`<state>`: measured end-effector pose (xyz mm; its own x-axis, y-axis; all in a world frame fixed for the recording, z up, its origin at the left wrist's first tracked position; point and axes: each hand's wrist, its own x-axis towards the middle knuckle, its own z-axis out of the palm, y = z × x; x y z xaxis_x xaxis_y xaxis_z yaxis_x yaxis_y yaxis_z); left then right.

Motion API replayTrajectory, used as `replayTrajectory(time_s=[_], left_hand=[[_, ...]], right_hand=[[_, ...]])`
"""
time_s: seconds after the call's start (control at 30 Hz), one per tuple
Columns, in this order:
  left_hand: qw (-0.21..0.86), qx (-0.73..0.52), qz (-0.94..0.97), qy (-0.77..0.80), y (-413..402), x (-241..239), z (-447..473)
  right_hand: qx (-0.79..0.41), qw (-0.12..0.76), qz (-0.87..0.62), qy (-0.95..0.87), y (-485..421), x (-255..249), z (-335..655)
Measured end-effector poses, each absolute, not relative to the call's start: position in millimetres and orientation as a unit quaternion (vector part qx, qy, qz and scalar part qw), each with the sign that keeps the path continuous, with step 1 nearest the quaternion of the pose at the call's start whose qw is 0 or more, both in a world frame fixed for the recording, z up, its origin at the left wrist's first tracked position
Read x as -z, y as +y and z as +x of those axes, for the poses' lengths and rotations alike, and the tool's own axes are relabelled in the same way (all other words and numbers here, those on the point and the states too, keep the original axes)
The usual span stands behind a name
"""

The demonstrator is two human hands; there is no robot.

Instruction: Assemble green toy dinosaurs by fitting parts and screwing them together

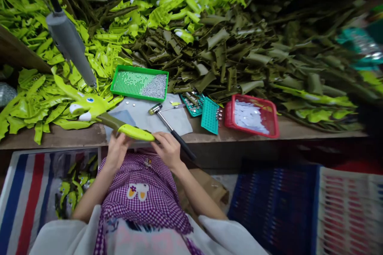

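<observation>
Across the table's front edge lies a lime-green plastic toy [136, 131] with an animal-like head, a blue eye, white tips and an olive middle section. My left hand [117, 149] is closed around its underside near the green end section. At the tip of that end, my right hand [167, 147] pinches the toy with its fingers. A grey electric screwdriver [71, 46] hangs above the toy's head, its bit close to it. Just beyond my right hand rests a hammer [173, 129] with a black handle, on a pale cloth [179, 121].
A green tray [162, 96] of small metal screws sits behind the cloth. Teal trays [210, 115] and a red basket [273, 121] of white pieces stand to the right. Lime-green parts [36, 95] and olive parts [221, 55] are heaped behind. A striped sack [36, 191] is below left.
</observation>
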<state>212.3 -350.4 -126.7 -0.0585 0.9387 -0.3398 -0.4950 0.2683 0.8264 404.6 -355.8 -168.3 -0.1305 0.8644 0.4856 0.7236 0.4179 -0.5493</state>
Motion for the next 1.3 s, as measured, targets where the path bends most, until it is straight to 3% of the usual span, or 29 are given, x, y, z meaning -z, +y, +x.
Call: replayTrajectory(time_s=[0.17, 0.37, 0.43, 0.57, 0.63, 0.8, 0.93, 1.3], left_hand=[[0.651, -0.591, 0.13, 0.458, -331.0, 132.0, 211.1], [0.575, -0.672, 0.108, 0.455, -324.5, 146.3, 180.3], [0.567, -0.665, 0.106, 0.474, -322.3, 149.4, 173.8], [0.577, -0.646, 0.098, 0.489, -320.0, 153.6, 172.6], [0.584, -0.642, 0.094, 0.487, -319.8, 153.8, 172.4], [0.619, -0.614, 0.082, 0.482, -319.2, 152.6, 166.5], [0.614, -0.619, 0.073, 0.485, -317.4, 151.6, 165.8], [0.627, -0.595, 0.05, 0.5, -312.8, 152.1, 165.8]], right_hand=[[-0.071, 0.266, -0.533, -0.8, -348.4, 165.1, 396.3], [-0.203, 0.141, -0.506, -0.827, -330.4, 133.7, 412.8], [-0.244, 0.183, -0.492, -0.815, -329.5, 113.1, 412.6], [-0.175, 0.477, -0.54, -0.671, -298.2, 73.7, 373.6], [-0.158, 0.558, -0.497, -0.645, -255.2, 64.7, 339.6], [-0.252, 0.565, -0.393, -0.68, -128.3, 54.8, 267.5], [-0.347, 0.532, -0.305, -0.71, -91.9, 37.4, 247.6], [-0.407, 0.564, -0.431, -0.575, -70.6, 80.9, 292.5]])
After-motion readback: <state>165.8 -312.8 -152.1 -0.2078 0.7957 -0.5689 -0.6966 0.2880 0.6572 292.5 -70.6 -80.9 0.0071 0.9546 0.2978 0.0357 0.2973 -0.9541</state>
